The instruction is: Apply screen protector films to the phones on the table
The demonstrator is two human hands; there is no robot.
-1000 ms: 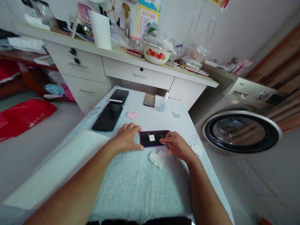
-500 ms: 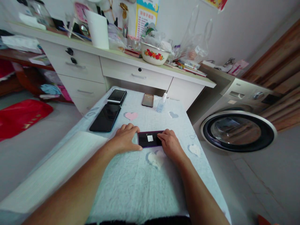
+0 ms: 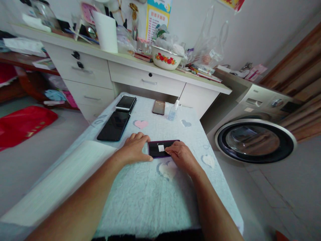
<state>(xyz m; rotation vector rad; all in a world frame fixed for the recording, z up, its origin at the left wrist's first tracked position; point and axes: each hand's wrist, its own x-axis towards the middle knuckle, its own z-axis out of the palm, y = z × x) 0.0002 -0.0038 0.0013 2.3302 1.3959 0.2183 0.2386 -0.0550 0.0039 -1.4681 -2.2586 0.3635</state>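
A dark smartphone [image 3: 154, 152] with a purple edge lies sideways on the cloth-covered table. On its black face is a small white square [image 3: 161, 148]. My left hand [image 3: 134, 149] grips the phone's left end, with the thumb at the near corner and the fingers at the far one. Over the right half of the phone, my right hand [image 3: 182, 155] has its fingers pinched together, their tips touching the surface beside the square. Whether anything is between those fingertips is hidden.
A black tablet-like device [image 3: 114, 126] and a stack of phones [image 3: 126, 103] lie at the table's left. Farther back are a phone case [image 3: 158, 107] and a clear spray bottle [image 3: 173, 110]. A long white sheet [image 3: 60, 182] covers the left edge. A washing machine [image 3: 255, 103] stands at right.
My right hand has slid left along the phone, its fingertips now closer to the white square, uncovering the phone's far right corner. My left hand keeps its place.
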